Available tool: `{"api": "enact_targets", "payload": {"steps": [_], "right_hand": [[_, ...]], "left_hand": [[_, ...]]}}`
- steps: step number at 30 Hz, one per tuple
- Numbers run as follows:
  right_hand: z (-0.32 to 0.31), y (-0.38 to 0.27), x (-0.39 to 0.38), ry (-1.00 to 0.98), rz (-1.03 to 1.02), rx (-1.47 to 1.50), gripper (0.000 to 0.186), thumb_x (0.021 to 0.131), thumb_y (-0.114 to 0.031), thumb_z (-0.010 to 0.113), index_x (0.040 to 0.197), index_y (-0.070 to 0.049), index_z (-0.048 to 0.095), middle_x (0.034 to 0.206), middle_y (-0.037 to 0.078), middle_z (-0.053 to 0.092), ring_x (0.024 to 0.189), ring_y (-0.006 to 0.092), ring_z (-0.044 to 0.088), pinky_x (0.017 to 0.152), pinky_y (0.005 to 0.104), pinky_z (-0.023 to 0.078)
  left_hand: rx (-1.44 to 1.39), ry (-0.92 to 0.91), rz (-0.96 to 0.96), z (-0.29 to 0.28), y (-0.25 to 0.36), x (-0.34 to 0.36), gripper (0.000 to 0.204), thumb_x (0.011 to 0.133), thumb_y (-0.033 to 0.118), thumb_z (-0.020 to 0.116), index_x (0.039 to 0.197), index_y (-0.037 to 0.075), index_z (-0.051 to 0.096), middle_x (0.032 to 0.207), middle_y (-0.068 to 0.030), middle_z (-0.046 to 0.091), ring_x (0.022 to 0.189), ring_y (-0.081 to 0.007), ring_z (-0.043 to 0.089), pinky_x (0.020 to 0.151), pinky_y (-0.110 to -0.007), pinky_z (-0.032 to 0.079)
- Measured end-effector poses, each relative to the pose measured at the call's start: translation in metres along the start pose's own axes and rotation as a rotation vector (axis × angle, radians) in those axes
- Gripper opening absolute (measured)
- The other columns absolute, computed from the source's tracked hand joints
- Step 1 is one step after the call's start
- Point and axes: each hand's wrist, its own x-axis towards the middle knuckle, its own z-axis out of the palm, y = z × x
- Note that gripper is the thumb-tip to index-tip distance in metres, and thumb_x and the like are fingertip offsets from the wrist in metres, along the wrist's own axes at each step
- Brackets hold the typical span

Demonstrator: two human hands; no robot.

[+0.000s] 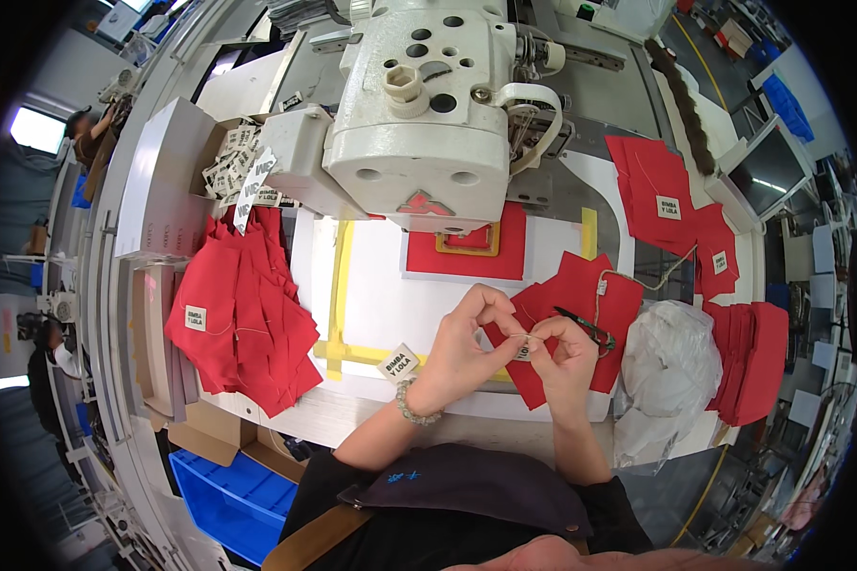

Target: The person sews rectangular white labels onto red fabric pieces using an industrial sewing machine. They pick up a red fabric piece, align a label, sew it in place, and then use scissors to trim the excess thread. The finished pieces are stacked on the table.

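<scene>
My left hand [467,352] and my right hand [562,366] pinch a thin pale thread [522,335] between them, above red fabric pieces [533,385] at the right-centre. A small white label [522,351] sits just below my fingertips, partly hidden by them. Black thread snips [595,334] lie on the fabric beside my right hand. A loose white label [398,363] is left of my left wrist. A white sewing machine [414,143] stands above my hands, with a red piece and tan metal frame [495,243] beneath its head.
A red pile [238,333] and box of labels [152,181] are at left. Red stacks [747,362], a crumpled plastic bag [667,381] and a small screen [767,167] are at right. A blue bin [219,504] sits below the table. Two people [95,138] work far left.
</scene>
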Motion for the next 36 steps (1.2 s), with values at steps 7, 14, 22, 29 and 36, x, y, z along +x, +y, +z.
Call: {"api": "enact_targets", "payload": {"steps": [7,14,22,29,36], "right_hand": [[0.0,0.0,0.0,0.001,-0.002,0.039,0.009,0.077,0.008,0.063,0.083,0.002,0.061,0.082,0.005,0.063,0.079,0.0109,0.058,0.076,0.0243,0.045],[0.001,-0.004,0.0,-0.021,0.02,0.076,0.009,0.078,0.008,0.063,0.084,0.002,0.06,0.083,0.005,0.064,0.08,0.0104,0.058,0.076,0.0237,0.045],[-0.001,-0.002,-0.001,-0.032,0.042,0.068,0.008,0.079,0.007,0.063,0.084,0.002,0.06,0.084,0.005,0.063,0.081,0.0107,0.058,0.078,0.0243,0.045],[-0.001,0.0,-0.002,-0.039,0.036,0.099,0.008,0.08,0.008,0.062,0.086,0.002,0.06,0.086,0.005,0.063,0.083,0.0101,0.057,0.078,0.0239,0.044],[0.001,0.002,-0.004,-0.033,0.109,0.241,0.007,0.085,0.005,0.063,0.09,0.002,0.059,0.089,0.005,0.062,0.083,0.0094,0.056,0.077,0.0229,0.044]], "left_hand": [[-0.003,0.001,0.01,0.0,-0.001,0.0,0.036,0.079,-0.01,0.067,0.102,0.003,0.043,0.08,-0.0068,0.067,0.083,-0.0103,0.063,0.077,-0.024,0.048],[0.073,0.007,0.073,-0.003,-0.001,0.0,0.037,0.079,-0.01,0.068,0.101,0.004,0.041,0.08,-0.0062,0.066,0.084,-0.011,0.064,0.077,-0.025,0.049],[0.123,0.031,0.067,-0.008,0.0,0.0,0.039,0.076,-0.01,0.072,0.097,0.004,0.042,0.079,-0.0033,0.063,0.08,-0.0099,0.064,0.078,-0.027,0.05],[0.091,-0.038,0.077,-0.014,0.006,0.006,0.05,0.073,-0.008,0.075,0.106,0.006,0.041,0.079,-0.0032,0.063,0.081,-0.0099,0.062,0.083,-0.027,0.048],[0.083,-0.039,-0.001,-0.012,0.006,0.0,0.056,0.075,-0.006,0.074,0.118,0.006,0.04,0.08,-0.0026,0.063,0.083,-0.0102,0.062,0.085,-0.028,0.047]]}}
